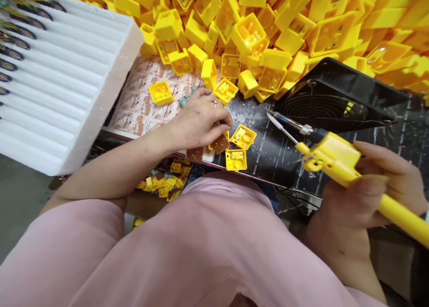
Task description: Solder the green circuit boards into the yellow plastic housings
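Note:
My right hand [372, 195] is wrapped round a yellow soldering iron [338, 157]. Its metal tip and a thin white feed tube point left over the black bench. My left hand [203, 119], a ring on one finger, rests low over the bench with its fingers curled and the thumb close to the index finger. Anything between those fingers is hidden. Just below the thumb is a brown board [220, 144], partly over a yellow case. Beside it lie an open yellow case [243, 137] and a second open case [236, 159]. Green boards [187, 97] show partly behind the left hand.
A large heap of yellow cases [248, 34] covers the back. A black fan [328, 97] stands at the right. At the left is a white foam tray [80, 74] with wired round parts along its far side. More small yellow pieces [164, 184] lie below the bench edge.

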The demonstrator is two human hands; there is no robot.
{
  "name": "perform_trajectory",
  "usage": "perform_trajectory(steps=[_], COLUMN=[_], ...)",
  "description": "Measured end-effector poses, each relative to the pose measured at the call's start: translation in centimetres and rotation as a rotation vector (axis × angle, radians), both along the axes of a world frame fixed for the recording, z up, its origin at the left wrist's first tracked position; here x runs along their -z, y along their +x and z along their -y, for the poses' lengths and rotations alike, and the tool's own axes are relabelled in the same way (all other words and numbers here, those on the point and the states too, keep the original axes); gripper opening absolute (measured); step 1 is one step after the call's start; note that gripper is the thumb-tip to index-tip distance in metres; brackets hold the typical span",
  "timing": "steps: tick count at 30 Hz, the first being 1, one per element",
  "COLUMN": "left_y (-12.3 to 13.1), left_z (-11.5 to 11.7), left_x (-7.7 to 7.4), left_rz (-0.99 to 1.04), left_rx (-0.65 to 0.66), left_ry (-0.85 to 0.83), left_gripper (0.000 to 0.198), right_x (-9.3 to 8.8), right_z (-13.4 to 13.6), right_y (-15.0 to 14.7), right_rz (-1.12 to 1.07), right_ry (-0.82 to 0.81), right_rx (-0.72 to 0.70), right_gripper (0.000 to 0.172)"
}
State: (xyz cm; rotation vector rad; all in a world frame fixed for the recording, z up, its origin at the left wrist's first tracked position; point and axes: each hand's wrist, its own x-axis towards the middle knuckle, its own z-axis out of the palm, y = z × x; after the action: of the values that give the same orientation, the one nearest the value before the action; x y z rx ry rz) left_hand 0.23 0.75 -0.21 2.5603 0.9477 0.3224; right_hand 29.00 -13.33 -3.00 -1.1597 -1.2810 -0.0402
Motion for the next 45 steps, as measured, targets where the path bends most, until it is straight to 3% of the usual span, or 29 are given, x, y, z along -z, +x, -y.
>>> perform_trajectory(steps=[2, 5, 7, 8, 10, 15, 25, 28, 33, 38, 45], left_y=[0.8, 1.8, 2.1, 2.1, 2.0, 1.9, 2.3, 2.9, 3.6, 3.8, 4.2], left_z=[0.7, 1.4, 1.7, 1.7, 1.7, 1.8, 2.5, 1.9, 0.7, 0.4, -0.1], left_x=[0.2, 0.9, 1.5, 1.8, 2.2, 2.4, 2.5, 2.1, 1.6, 1.4, 0.9], left_rz=[0.023, 0.019, -0.017, -0.036, -0.055, -0.082, -0.1, -0.116, -0.161, -0.18, -0.233], left_rx=[0.003, -0.046, -0.086, -0.098, -0.108, -0.11, -0.112, -0.107, -0.08, -0.078, -0.044], left_ry=[-0.008, 0.042, 0.084, 0.091, 0.081, 0.109, 0.234, 0.178, 0.082, 0.068, 0.042], left_gripper=[0.024, 0.026, 0.027, 0.027, 0.027, 0.028, 0.028, 0.029, 0.026, 0.024, 0.023], right_x=[1.0, 2.2, 2.4, 2.3, 1.8, 1.1, 1.8, 1.7, 0.6, -0.1, -1.5], right_z=[-0.3, -0.3, 0.2, 0.5, 1.2, 2.3, 3.2, 3.4, 2.6, 1.9, 0.8], right_y=[0.8, 1.2, 0.9, 0.6, 0.2, -0.1, 0.1, -0.3, -1.2, -1.7, -1.7], right_rz=[-0.15, -0.258, -0.259, -0.247, -0.21, -0.114, 0.053, 0.074, 0.321, 0.427, 0.552], right_ry=[0.091, 0.041, -0.019, -0.055, -0.104, -0.209, -0.225, -0.223, -0.18, -0.211, -0.194], right_rx=[0.054, 0.09, 0.109, 0.093, 0.013, -0.153, -0.134, -0.105, -0.236, -0.178, -0.242], right_gripper=[0.046, 0.052, 0.035, 0.026, 0.025, 0.052, 0.055, 0.05, 0.028, 0.026, 0.023])
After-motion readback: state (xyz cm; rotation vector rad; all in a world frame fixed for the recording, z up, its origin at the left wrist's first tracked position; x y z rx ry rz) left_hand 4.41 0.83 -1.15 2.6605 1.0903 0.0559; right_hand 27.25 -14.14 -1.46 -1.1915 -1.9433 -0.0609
